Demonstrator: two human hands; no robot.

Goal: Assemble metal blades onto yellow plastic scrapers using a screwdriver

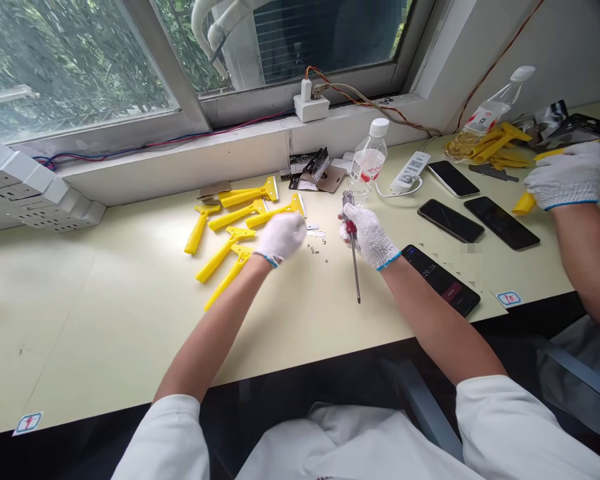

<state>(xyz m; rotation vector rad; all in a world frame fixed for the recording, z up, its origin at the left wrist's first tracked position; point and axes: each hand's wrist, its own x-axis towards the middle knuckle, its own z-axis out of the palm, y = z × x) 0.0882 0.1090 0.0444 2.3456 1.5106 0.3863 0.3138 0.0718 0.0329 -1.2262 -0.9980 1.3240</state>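
My right hand (369, 235), in a white knit glove with a blue cuff, grips a screwdriver (356, 267) with a dark red handle; its shaft points down toward me. Slightly blurred, my gloved left hand (281, 237) is closed over the table beside the yellow scrapers, and whatever its fingers hold is hidden. Several yellow scrapers lie around it, among them one scraper (217, 260) to its left and another scraper (275, 212) just behind it. Small screws (314, 251) and thin blades (316, 233) rest on the tabletop between my hands.
A water bottle (367, 163) stands behind my right hand, near black packaging (315, 170) and a power strip (409, 172). Several phones, including a phone (443, 280) showing a timer, lie to the right. A co-worker's gloved hand (565, 175) holds a yellow piece. White boxes (45, 190) stand left.
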